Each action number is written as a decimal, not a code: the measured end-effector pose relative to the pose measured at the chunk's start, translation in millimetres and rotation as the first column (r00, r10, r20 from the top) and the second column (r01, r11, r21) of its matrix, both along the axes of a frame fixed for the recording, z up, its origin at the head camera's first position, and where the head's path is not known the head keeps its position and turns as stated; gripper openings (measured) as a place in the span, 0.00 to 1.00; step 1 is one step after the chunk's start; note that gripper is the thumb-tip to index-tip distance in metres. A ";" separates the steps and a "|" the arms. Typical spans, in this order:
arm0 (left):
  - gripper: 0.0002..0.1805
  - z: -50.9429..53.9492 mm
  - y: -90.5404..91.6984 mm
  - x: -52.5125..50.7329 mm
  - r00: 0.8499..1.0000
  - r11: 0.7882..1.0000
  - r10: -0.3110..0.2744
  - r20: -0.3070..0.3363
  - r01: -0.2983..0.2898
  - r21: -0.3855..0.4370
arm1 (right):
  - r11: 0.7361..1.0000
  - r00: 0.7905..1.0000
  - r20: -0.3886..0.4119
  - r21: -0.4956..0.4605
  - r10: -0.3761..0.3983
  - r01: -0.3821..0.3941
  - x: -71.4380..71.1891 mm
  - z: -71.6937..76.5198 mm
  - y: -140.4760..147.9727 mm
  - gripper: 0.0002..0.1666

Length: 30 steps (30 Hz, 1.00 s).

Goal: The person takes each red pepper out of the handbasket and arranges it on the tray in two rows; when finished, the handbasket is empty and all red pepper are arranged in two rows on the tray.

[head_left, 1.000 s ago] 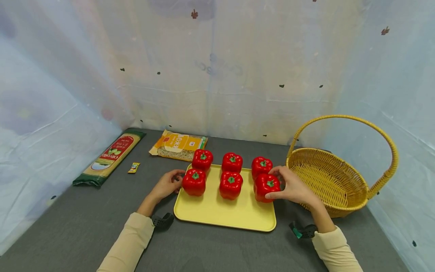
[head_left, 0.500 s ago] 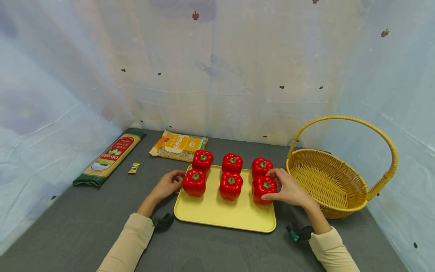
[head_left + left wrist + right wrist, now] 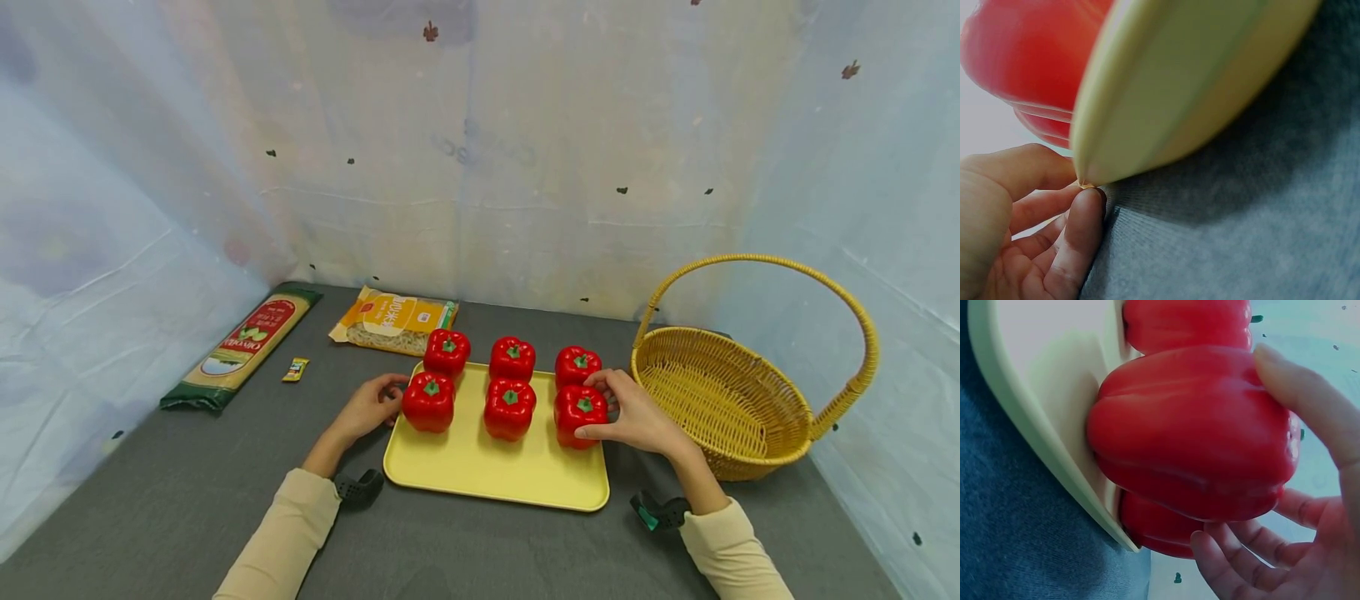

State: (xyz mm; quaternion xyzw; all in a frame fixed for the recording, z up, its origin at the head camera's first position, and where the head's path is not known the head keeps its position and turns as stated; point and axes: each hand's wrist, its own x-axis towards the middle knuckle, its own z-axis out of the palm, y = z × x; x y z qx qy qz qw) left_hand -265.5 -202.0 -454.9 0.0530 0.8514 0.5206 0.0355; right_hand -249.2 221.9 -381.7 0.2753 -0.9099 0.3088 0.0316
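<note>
Red bell peppers with green stems stand in pairs on a yellow tray (image 3: 480, 471). My right hand (image 3: 637, 421) holds the front right bell pepper (image 3: 576, 418), thumb on its near side and fingers on its far side. In the right wrist view this bell pepper (image 3: 1194, 434) rests on or just over the tray, in front of other peppers; I cannot tell whether it touches. At the tray's left edge is my left hand (image 3: 370, 408), beside the front left bell pepper (image 3: 429, 402). The left wrist view has its fingers pinching the tray rim (image 3: 1094, 125).
A yellow wicker basket (image 3: 720, 400) with a tall arched handle stands right of the tray. Behind the tray lies an orange noodle packet (image 3: 397, 321). A long green and red pasta packet (image 3: 243, 346) and a small yellow sachet (image 3: 296, 370) lie at the left.
My right hand has moved slightly left with the front right bell pepper, which now stands a little closer to the tray's middle. The left hand and tray have stayed put.
</note>
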 end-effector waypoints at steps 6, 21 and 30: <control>0.21 1.0 -0.3 -0.8 1.000 1.000 -0.002 0.007 0.002 0.005 | 1.000 1.000 0.007 0.006 0.011 -0.011 -0.4 0.4 1.1 0.42; 0.21 -1.1 0.0 -0.6 1.000 1.000 0.009 0.004 -0.009 -0.004 | 0.999 0.999 0.008 0.027 0.040 -0.040 -0.4 -0.8 4.7 0.43; 0.21 0.9 0.8 0.6 1.000 1.000 0.007 0.007 -0.007 0.005 | 0.998 0.999 0.001 0.033 0.052 -0.052 0.1 -0.1 4.3 0.44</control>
